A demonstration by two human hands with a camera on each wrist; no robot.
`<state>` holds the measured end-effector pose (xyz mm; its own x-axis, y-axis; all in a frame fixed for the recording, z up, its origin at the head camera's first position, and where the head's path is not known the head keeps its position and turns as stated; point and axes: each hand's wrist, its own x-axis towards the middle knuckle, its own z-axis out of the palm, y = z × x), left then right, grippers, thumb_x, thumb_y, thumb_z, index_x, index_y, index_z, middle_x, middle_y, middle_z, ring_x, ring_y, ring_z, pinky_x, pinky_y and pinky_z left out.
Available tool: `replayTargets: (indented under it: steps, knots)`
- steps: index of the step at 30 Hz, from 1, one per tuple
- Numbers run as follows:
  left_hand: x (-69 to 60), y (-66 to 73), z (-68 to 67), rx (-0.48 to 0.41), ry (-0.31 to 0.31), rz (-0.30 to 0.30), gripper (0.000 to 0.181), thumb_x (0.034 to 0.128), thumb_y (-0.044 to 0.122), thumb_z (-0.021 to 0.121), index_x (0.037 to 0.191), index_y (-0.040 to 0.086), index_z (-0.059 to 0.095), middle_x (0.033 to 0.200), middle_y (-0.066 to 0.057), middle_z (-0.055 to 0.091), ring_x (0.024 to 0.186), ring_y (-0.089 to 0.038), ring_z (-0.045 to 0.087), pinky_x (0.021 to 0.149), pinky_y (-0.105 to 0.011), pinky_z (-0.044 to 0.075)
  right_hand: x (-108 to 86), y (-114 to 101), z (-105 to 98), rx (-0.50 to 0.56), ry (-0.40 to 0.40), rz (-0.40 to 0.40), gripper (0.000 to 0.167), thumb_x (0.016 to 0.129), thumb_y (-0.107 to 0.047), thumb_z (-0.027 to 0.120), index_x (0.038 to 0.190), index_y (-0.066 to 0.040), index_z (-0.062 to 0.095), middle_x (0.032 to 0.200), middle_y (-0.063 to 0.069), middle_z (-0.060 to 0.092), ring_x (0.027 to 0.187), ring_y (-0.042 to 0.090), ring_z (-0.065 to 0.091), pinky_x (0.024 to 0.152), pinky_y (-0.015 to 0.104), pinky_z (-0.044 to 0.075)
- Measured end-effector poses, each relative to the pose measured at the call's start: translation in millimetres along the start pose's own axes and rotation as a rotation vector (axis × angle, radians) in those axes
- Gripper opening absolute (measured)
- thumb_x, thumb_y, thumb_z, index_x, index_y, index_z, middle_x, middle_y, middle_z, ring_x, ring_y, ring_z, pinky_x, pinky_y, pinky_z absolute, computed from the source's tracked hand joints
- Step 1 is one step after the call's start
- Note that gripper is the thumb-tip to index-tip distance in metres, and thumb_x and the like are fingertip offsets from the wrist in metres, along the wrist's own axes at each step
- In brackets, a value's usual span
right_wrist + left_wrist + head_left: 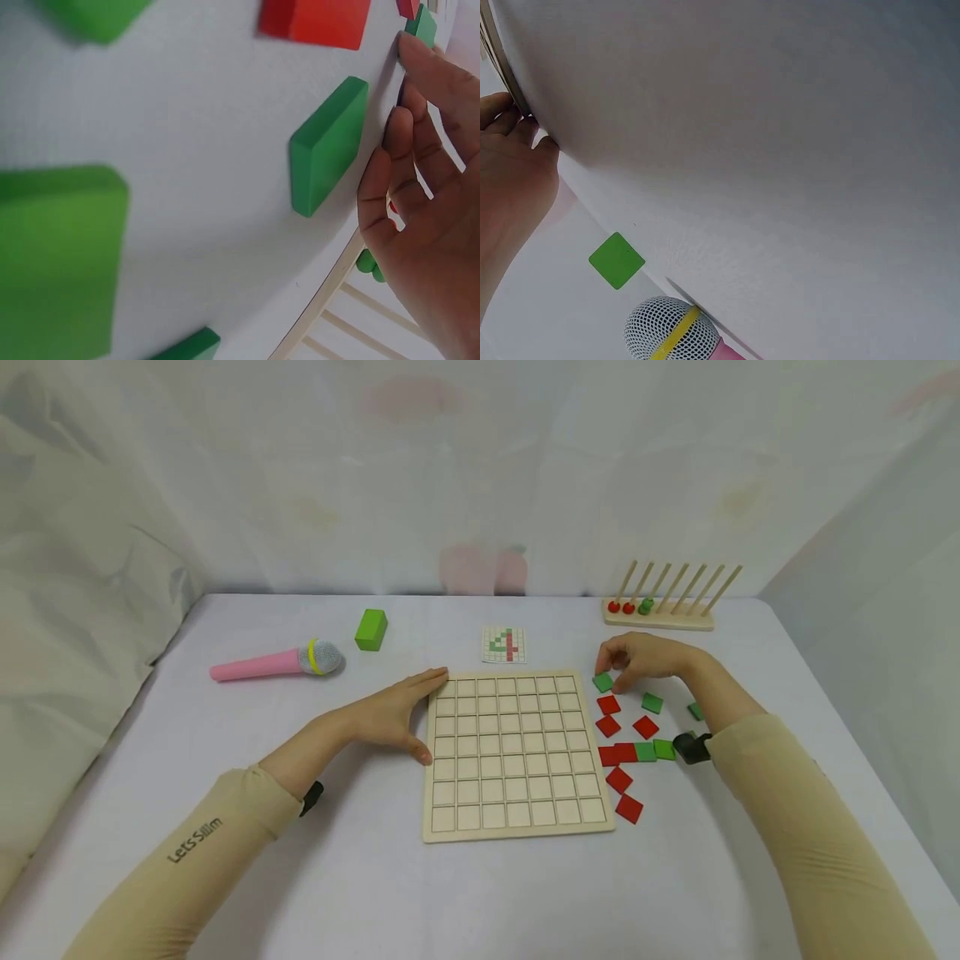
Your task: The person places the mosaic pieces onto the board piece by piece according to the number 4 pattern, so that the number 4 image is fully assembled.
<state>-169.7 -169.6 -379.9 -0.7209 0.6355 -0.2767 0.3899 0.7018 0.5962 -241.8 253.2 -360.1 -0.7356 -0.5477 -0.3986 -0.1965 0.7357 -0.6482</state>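
So the right hand (646,656) has a narrow thumb-and-finger pinch on a green tile (603,682), at about two o'clock from the middle of the board (493,766). Can't tell if it's off the table (337,868) yet. Looks like painted wood or plastic: light, stiff, hard to break, maybe a bit slick on the flat faces. Best hold is probably two opposite edges, since it's thin and there's not much to grab. A red tile (608,704) sits close at six o'clock from it, easy to nudge. Left hand (386,714), spread wide, touches the board's nine-to-eleven-o'clock edge.
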Motion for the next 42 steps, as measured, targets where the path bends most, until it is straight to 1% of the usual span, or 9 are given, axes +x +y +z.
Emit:
replayTargets:
  steps: [4,10,13,19,22,25,31,36,42]
  knots:
    - [1.1,0.2,-0.7,0.005,0.001,0.003,0.132,0.0598,0.043,0.092,0.159,0.004,0.014,0.169,-0.008,0.007,0.157,-0.033,0.004,0.127,-0.055,0.012,1.3,-1.3,1.0,-0.054,0.051,0.022,0.024,0.074,-0.003,0.078,0.094,-0.005,0.065,0.092,0.007,0.059,0.09,0.02,0.048,0.08,0.03,0.042]
    - [2.5,0.7,-1.1,0.004,-0.005,0.004,0.131,0.0601,0.043,0.092,0.158,0.004,0.014,0.169,-0.008,0.007,0.157,-0.033,0.003,0.126,-0.056,0.011,2.8,-6.4,-2.7,-0.048,0.09,0.029,0.02,0.077,-0.005,0.079,0.088,-0.002,0.062,0.085,0.007,0.062,0.078,0.019,0.052,0.072,0.029,0.045]
    - [2.6,0.0,-0.7,0.0,-0.003,0.005,0.131,0.06,0.043,0.092,0.159,0.004,0.014,0.169,-0.008,0.007,0.157,-0.033,0.003,0.127,-0.056,0.011,3.6,-10.0,-3.6,-0.044,0.095,0.02,0.02,0.08,-0.008,0.077,0.092,-0.002,0.062,0.087,0.006,0.062,0.08,0.018,0.052,0.073,0.028,0.044]
    - [3.2,-4.0,0.8,0.01,0.002,0.001,0.131,0.0601,0.042,0.092,0.159,0.005,0.014,0.169,-0.007,0.007,0.157,-0.033,0.003,0.127,-0.056,0.01,8.1,-19.3,-4.6,0.009,0.109,0.003,0.022,0.085,-0.009,0.073,0.105,-0.005,0.066,0.09,0.006,0.057,0.087,0.019,0.051,0.074,0.029,0.044]
    - [2.7,-4.4,1.1,0.008,0.0,-0.004,0.131,0.0603,0.043,0.092,0.159,0.006,0.014,0.17,-0.006,0.007,0.157,-0.032,0.003,0.127,-0.056,0.011,12.3,-25.3,-4.2,0.011,0.124,-0.003,0.021,0.085,-0.01,0.073,0.106,-0.008,0.068,0.093,0.006,0.058,0.089,0.02,0.053,0.076,0.03,0.046]
    - [1.9,-3.4,0.6,0.0,0.0,-0.006,0.131,0.0606,0.043,0.092,0.159,0.006,0.014,0.17,-0.006,0.006,0.157,-0.032,0.003,0.126,-0.056,0.01,17.2,-32.2,-2.7,0.022,0.126,-0.01,0.018,0.086,-0.01,0.071,0.104,-0.009,0.069,0.094,0.006,0.06,0.089,0.02,0.057,0.076,0.03,0.049]
    - [0.2,-1.7,-0.3,0.0,-0.002,-0.013,0.13,0.0615,0.044,0.091,0.159,0.008,0.013,0.17,-0.005,0.006,0.157,-0.032,0.003,0.126,-0.057,0.009,27.4,-47.6,6.5,0.098,0.107,-0.05,0.017,0.087,-0.008,0.071,0.104,-0.007,0.069,0.095,0.007,0.061,0.09,0.021,0.065,0.078,0.029,0.056]
    - [1.1,-2.6,-0.3,-0.004,0.001,-0.012,0.131,0.0607,0.043,0.092,0.159,0.008,0.014,0.17,-0.004,0.006,0.158,-0.03,0.002,0.127,-0.056,0.01,38.0,-59.4,14.0,0.119,0.085,-0.084,0.015,0.088,-0.008,0.071,0.103,-0.008,0.07,0.093,0.008,0.061,0.091,0.022,0.069,0.079,0.031,0.059]
    - [1.2,-4.1,0.0,0.0,0.002,-0.004,0.131,0.061,0.045,0.091,0.159,0.008,0.013,0.17,-0.006,0.006,0.157,-0.033,0.003,0.126,-0.058,0.01,48.4,-72.0,24.5,0.105,0.067,-0.092,0.014,0.086,-0.011,0.073,0.1,-0.009,0.071,0.086,0.004,0.061,0.084,0.019,0.068,0.077,0.029,0.059]
